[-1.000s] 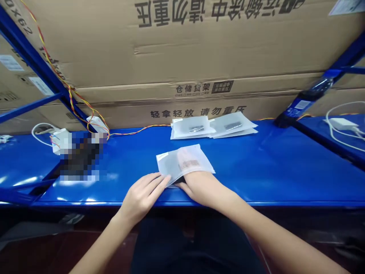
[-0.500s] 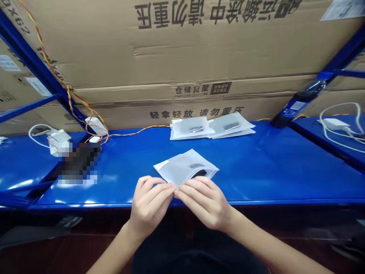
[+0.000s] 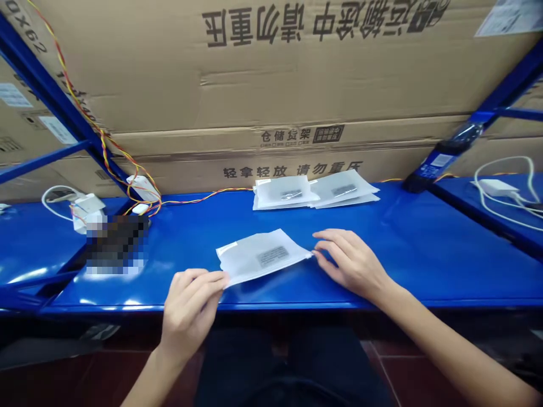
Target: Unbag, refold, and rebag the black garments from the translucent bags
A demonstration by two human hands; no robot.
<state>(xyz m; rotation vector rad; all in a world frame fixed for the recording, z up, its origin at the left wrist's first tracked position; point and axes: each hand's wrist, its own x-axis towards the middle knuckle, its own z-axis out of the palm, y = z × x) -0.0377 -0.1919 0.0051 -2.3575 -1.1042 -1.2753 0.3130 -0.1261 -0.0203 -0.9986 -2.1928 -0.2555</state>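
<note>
Filling the back of the view, stacked cardboard cartons (image 3: 263, 102) stood behind a blue steel rack frame (image 3: 51, 85); below them ran a glossy blue shelf deck (image 3: 403, 271), and the person sat at its near edge; well left of the left hand's fingers, a pixelated blur (image 3: 116, 246) hid whatever lay there; beyond it sat a white plug block (image 3: 89, 204) with a white cable, while red-and-yellow wires (image 3: 203, 195) ran along the deck's back edge, ahead of the fingers; far right of the right hand's fingers lay a white power adapter (image 3: 494, 187) with its own cable; straight ahead of the fingers, near the cartons, lay a small stack of frosted zip bags (image 3: 314, 189), each showing a dark item through its film; between the two hands lay one frosted zip bag (image 3: 261, 257), flat on the deck, with a dark grey rectangular patch showing through it, though whether printed or inside I could not tell; the left hand (image 3: 189, 308) held the bag's near left corner between thumb and fingers; the right hand (image 3: 352, 265) lay open, its fingers (image 3: 335, 240) loosely spread, their tips just touching the bag's right corner without a visible pinch.
</note>
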